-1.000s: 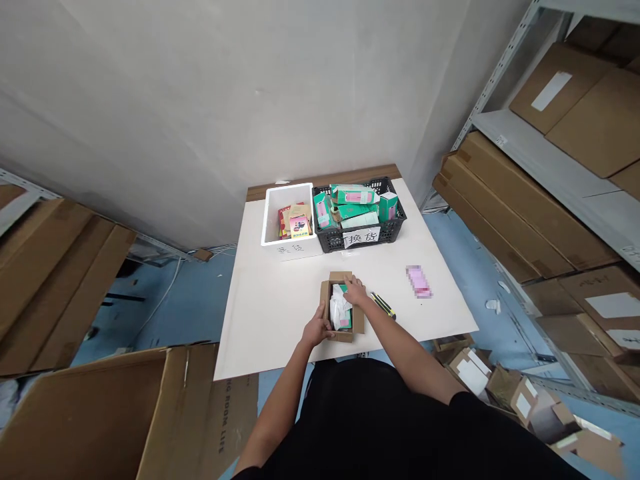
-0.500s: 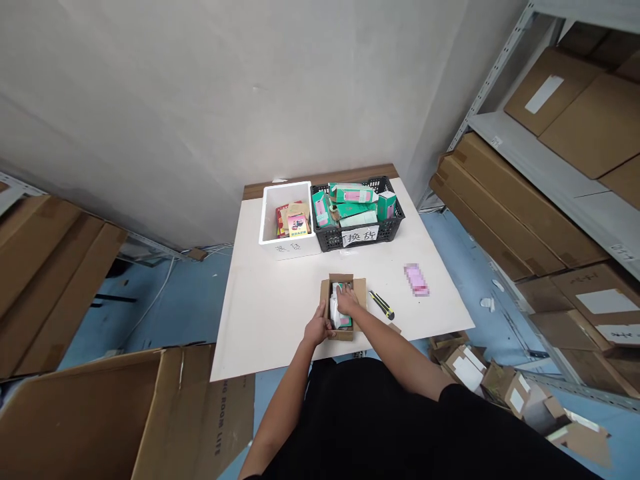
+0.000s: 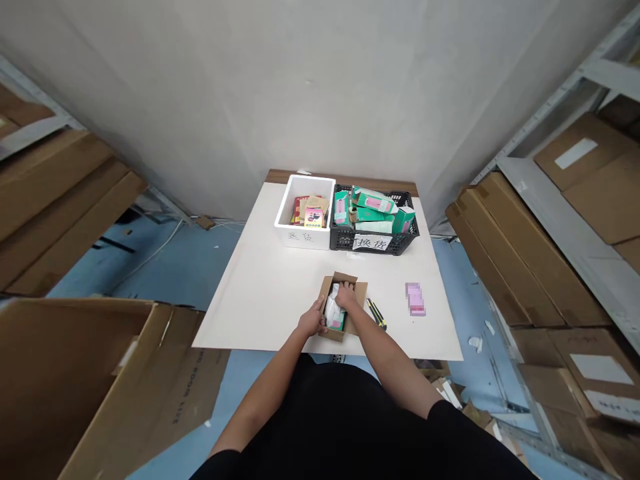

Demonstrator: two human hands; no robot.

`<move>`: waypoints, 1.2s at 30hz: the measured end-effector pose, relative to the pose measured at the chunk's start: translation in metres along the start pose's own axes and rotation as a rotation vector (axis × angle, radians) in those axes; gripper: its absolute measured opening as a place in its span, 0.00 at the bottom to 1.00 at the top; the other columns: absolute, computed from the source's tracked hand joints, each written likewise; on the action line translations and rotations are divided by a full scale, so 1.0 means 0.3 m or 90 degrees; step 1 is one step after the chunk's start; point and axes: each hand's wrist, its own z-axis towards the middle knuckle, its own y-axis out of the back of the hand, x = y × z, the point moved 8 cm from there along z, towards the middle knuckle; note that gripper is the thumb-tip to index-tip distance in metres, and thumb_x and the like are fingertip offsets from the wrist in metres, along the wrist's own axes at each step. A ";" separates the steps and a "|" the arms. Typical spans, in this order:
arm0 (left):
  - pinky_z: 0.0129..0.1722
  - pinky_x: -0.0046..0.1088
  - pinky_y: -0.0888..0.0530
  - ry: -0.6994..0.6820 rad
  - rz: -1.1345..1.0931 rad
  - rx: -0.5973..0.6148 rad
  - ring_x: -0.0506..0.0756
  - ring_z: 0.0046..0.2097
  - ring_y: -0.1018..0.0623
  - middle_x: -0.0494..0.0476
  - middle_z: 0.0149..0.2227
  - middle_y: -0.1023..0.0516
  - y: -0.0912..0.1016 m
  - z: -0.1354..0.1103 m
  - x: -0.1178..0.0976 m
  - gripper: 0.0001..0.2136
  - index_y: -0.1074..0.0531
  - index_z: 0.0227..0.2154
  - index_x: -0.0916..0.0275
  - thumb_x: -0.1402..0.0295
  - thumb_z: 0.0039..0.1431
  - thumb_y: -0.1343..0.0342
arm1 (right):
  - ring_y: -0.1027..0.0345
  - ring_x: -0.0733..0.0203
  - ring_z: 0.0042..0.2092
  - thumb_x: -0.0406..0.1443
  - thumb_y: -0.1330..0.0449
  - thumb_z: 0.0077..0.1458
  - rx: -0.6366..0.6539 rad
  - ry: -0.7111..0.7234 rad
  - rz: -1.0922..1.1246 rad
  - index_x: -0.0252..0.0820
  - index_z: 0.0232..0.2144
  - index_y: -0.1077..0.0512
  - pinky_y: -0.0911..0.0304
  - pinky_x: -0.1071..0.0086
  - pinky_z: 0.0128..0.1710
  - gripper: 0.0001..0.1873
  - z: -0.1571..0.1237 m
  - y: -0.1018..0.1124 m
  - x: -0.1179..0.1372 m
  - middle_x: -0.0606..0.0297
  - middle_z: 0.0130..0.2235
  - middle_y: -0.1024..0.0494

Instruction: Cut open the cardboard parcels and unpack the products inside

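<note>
A small open cardboard box (image 3: 359,293) sits near the front edge of the white table (image 3: 270,293). Inside it lie white paper and a green packet (image 3: 336,322). My left hand (image 3: 311,321) grips the box's near left side, fingers curled on the rim. My right hand (image 3: 346,296) reaches down into the box, fingers closed on the white paper (image 3: 331,308) over the green packet.
A utility knife (image 3: 376,313) lies right of the box, a pink item (image 3: 415,298) further right. At the back stand a white bin (image 3: 306,212) and a black basket (image 3: 374,220) of green boxes. A large open carton (image 3: 90,380) stands left; shelves of flat cartons (image 3: 505,247) stand right.
My head has turned, so the table appears shifted right. My right hand has moved from the box's far right flap down into the contents. My left hand stays on the box.
</note>
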 end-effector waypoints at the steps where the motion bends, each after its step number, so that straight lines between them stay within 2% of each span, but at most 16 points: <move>1: 0.67 0.38 0.31 -0.001 -0.010 -0.008 0.65 0.76 0.43 0.41 0.79 0.55 0.000 0.001 0.002 0.09 0.21 0.21 0.58 0.75 0.38 0.26 | 0.41 0.40 0.68 0.32 0.41 0.57 -0.006 0.003 -0.019 0.28 0.70 0.37 0.47 0.54 0.68 0.39 0.000 0.001 0.000 0.37 0.67 0.35; 6: 0.68 0.38 0.32 0.005 -0.012 -0.029 0.67 0.76 0.44 0.40 0.78 0.53 -0.016 0.006 0.017 0.13 0.19 0.25 0.57 0.76 0.33 0.26 | 0.40 0.39 0.67 0.33 0.40 0.57 -0.017 -0.033 -0.075 0.28 0.66 0.32 0.45 0.52 0.67 0.35 0.003 -0.018 0.006 0.36 0.67 0.34; 11: 0.68 0.40 0.33 0.011 0.067 -0.012 0.67 0.77 0.46 0.43 0.79 0.53 -0.030 0.005 0.002 0.14 0.19 0.28 0.55 0.73 0.34 0.26 | 0.39 0.40 0.65 0.30 0.43 0.58 -0.047 -0.038 -0.031 0.30 0.62 0.29 0.44 0.54 0.65 0.29 -0.027 0.002 0.000 0.38 0.64 0.31; 13: 0.66 0.40 0.31 0.016 0.080 0.001 0.68 0.76 0.44 0.43 0.79 0.54 -0.033 -0.001 -0.006 0.16 0.18 0.29 0.55 0.72 0.32 0.25 | 0.38 0.42 0.65 0.29 0.45 0.59 -0.069 -0.039 -0.002 0.29 0.61 0.29 0.45 0.56 0.66 0.27 -0.065 0.014 -0.032 0.38 0.63 0.30; 16: 0.61 0.38 0.27 0.026 0.069 0.012 0.68 0.72 0.35 0.43 0.79 0.56 -0.038 -0.017 -0.008 0.14 0.18 0.28 0.57 0.72 0.34 0.26 | 0.36 0.44 0.63 0.29 0.48 0.61 -0.113 -0.040 0.060 0.31 0.59 0.29 0.44 0.59 0.65 0.25 -0.134 0.028 -0.095 0.42 0.60 0.28; 19: 0.59 0.36 0.27 0.039 0.064 -0.014 0.65 0.69 0.31 0.43 0.78 0.52 -0.036 -0.031 -0.002 0.11 0.17 0.30 0.56 0.71 0.39 0.28 | 0.37 0.46 0.63 0.31 0.49 0.62 -0.188 -0.025 0.121 0.36 0.56 0.29 0.43 0.59 0.65 0.21 -0.197 0.042 -0.135 0.47 0.59 0.28; 23: 0.58 0.35 0.27 0.054 0.082 -0.030 0.65 0.67 0.30 0.42 0.78 0.49 -0.031 -0.035 -0.002 0.09 0.17 0.31 0.56 0.68 0.42 0.30 | 0.39 0.47 0.65 0.38 0.49 0.67 -0.272 0.002 0.179 0.41 0.49 0.28 0.40 0.58 0.63 0.14 -0.244 0.058 -0.134 0.48 0.63 0.31; 26: 0.56 0.35 0.27 0.060 0.112 -0.005 0.64 0.64 0.27 0.41 0.78 0.48 -0.026 -0.028 -0.011 0.07 0.19 0.29 0.56 0.68 0.43 0.30 | 0.32 0.46 0.56 0.46 0.49 0.70 -0.268 -0.032 0.201 0.42 0.43 0.27 0.36 0.59 0.58 0.16 -0.236 0.076 -0.128 0.49 0.53 0.25; 28: 0.55 0.36 0.26 0.062 0.126 0.009 0.64 0.62 0.25 0.43 0.78 0.49 -0.019 -0.023 -0.019 0.07 0.19 0.28 0.57 0.68 0.43 0.30 | 0.31 0.45 0.52 0.50 0.45 0.68 -0.248 -0.079 0.183 0.41 0.40 0.26 0.36 0.59 0.55 0.19 -0.216 0.098 -0.125 0.48 0.48 0.24; 30: 0.55 0.37 0.25 0.065 0.130 0.012 0.66 0.61 0.24 0.45 0.78 0.48 -0.012 -0.022 -0.027 0.08 0.19 0.29 0.58 0.68 0.42 0.30 | 0.32 0.42 0.53 0.52 0.39 0.63 -0.233 -0.123 0.148 0.38 0.43 0.25 0.36 0.58 0.55 0.22 -0.195 0.125 -0.113 0.45 0.49 0.24; 32: 0.55 0.37 0.25 0.071 0.135 0.009 0.66 0.60 0.24 0.45 0.77 0.46 -0.008 -0.027 -0.032 0.09 0.19 0.30 0.58 0.67 0.42 0.30 | 0.34 0.40 0.56 0.47 0.36 0.60 -0.225 -0.155 0.119 0.36 0.49 0.26 0.36 0.56 0.56 0.23 -0.178 0.146 -0.087 0.42 0.53 0.26; 34: 0.55 0.37 0.25 0.069 0.143 0.001 0.65 0.61 0.25 0.46 0.77 0.45 -0.009 -0.038 -0.037 0.09 0.19 0.31 0.57 0.67 0.43 0.30 | 0.35 0.40 0.57 0.41 0.36 0.60 -0.218 -0.168 0.107 0.36 0.54 0.28 0.36 0.56 0.56 0.23 -0.171 0.150 -0.048 0.43 0.55 0.27; 36: 0.56 0.37 0.25 0.060 0.150 -0.018 0.65 0.62 0.26 0.47 0.77 0.43 -0.013 -0.055 -0.041 0.09 0.18 0.32 0.57 0.68 0.45 0.31 | 0.36 0.41 0.58 0.36 0.39 0.60 -0.213 -0.140 0.112 0.38 0.56 0.29 0.36 0.57 0.56 0.22 -0.173 0.144 0.009 0.46 0.56 0.27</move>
